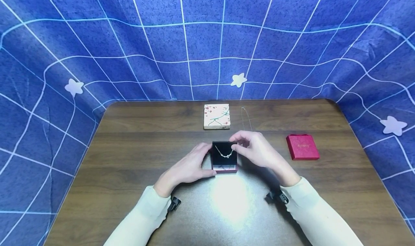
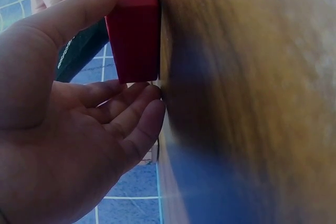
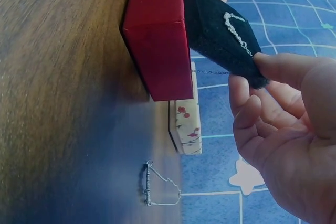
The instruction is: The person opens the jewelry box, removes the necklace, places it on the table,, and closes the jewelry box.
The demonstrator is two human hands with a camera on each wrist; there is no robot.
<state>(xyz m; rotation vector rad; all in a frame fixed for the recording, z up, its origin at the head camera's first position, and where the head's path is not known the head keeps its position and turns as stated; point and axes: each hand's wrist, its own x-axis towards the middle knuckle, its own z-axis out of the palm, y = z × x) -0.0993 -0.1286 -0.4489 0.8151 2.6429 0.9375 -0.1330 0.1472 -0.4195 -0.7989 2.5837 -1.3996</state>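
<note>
My left hand (image 1: pixel 189 166) holds an opened red jewellery box (image 2: pixel 134 35) on the table, thumb at its near side and fingers at its far side. A black padded insert (image 3: pixel 212 30) is tilted up out of the box, its far side raised. Across its dark face hangs a silver necklace (image 1: pixel 227 156) with a sparkling middle section. My right hand (image 1: pixel 257 150) pinches the insert's corner between thumb and fingers, with the thumb at the necklace's end. A thin strand of chain (image 3: pixel 210 72) dangles behind the insert in the right wrist view.
Behind the hands lies a cream box (image 1: pixel 216 116) with a floral print. Beside it, a fine silver chain (image 1: pixel 248 116) rests on the wooden table (image 1: pixel 136 141). A flat red box or lid (image 1: pixel 303 147) lies to the right. A blue gridded cloth (image 1: pixel 201 40) hangs behind the table.
</note>
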